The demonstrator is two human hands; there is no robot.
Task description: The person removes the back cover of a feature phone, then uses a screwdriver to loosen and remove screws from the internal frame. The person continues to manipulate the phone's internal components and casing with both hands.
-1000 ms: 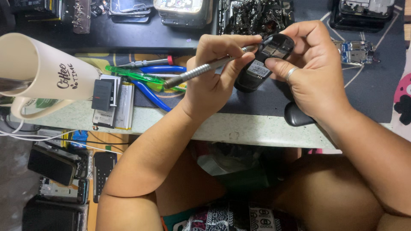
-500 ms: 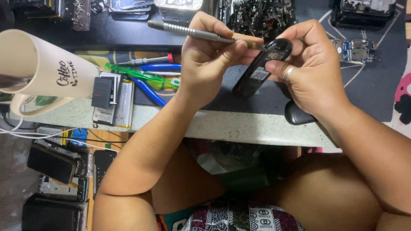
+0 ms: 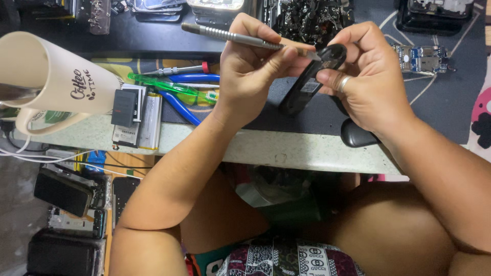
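My left hand [image 3: 250,66] grips a slim metal screwdriver [image 3: 225,35], held nearly level with its handle pointing left and its tip at the upper end of a small black phone [image 3: 307,87]. My right hand [image 3: 365,76], a ring on one finger, holds that phone tilted above the dark work mat [image 3: 440,107], fingers wrapped around its top end. The two hands meet over the phone's upper end.
A cream mug [image 3: 51,82] stands at the left. Beside it lie flat phone batteries [image 3: 138,117], green and blue-handled tools [image 3: 179,89] and a small red-tipped screwdriver [image 3: 174,69]. A black oval piece [image 3: 358,135] sits at the bench edge, a circuit board [image 3: 422,57] at right, old phones [image 3: 64,191] below left.
The screwdriver swung from a slanted, handle-down pose to nearly level, its handle now up and left. The phone stayed tilted in my right hand.
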